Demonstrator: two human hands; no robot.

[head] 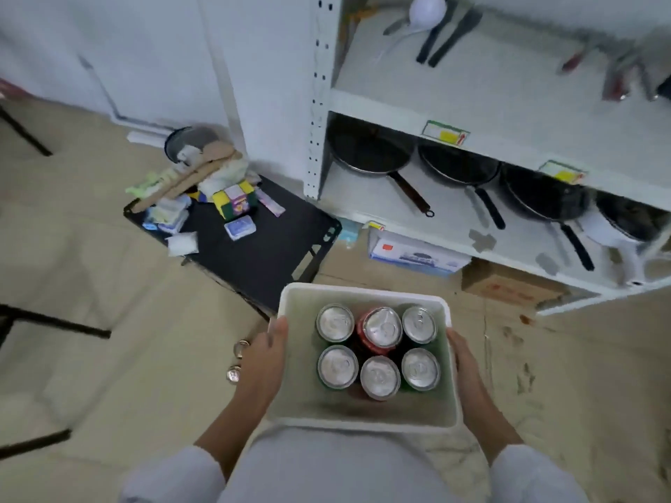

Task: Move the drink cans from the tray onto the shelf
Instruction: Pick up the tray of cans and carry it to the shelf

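I carry a white tray (363, 294) in front of my body, above the floor. Several drink cans (379, 330) stand upright in it in two rows, silver tops up; the middle ones are red, the others green. My left hand (263, 364) grips the tray's left rim, thumb over the edge. On the opposite rim, my right hand (468, 372) holds on the same way. The white metal shelf (472, 88) rises ahead and to the right; its upper board has bare room at the front.
Several black frying pans (370, 154) fill the lower shelf board. Utensils (446, 30) lie at the back of the upper board. A low black table (261, 241) with packets and sponges stands to the left of the shelf. Boxes (414, 255) sit under the shelf.
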